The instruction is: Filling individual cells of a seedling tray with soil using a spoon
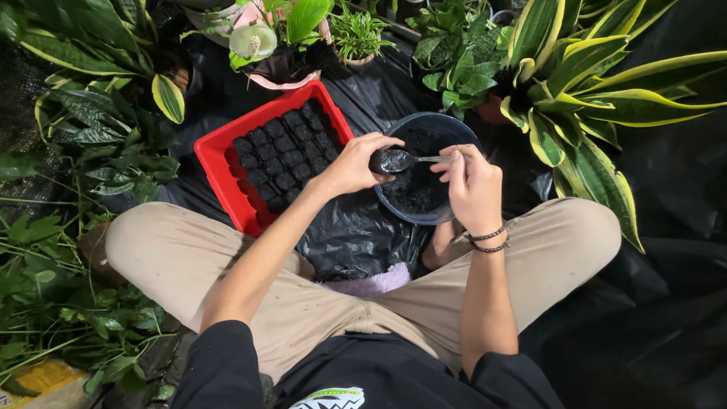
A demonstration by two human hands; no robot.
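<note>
I sit cross-legged on black plastic sheeting. My right hand [475, 185] grips the handle of a metal spoon [401, 160] loaded with dark soil, held over a clear bowl [447, 130] of soil. My left hand [354, 165] curls around a small dark pot at the spoon's tip; the pot is mostly hidden by my fingers. To the left lies a red tray [219, 151] packed with several small black pots filled with soil.
Potted plants ring the spot: striped long-leaf plants [598, 83] at right, leafy pots [288, 38] at the back, green foliage [68, 288] at left. Black sheeting [651, 303] covers the ground. A purple cloth [375, 284] lies between my legs.
</note>
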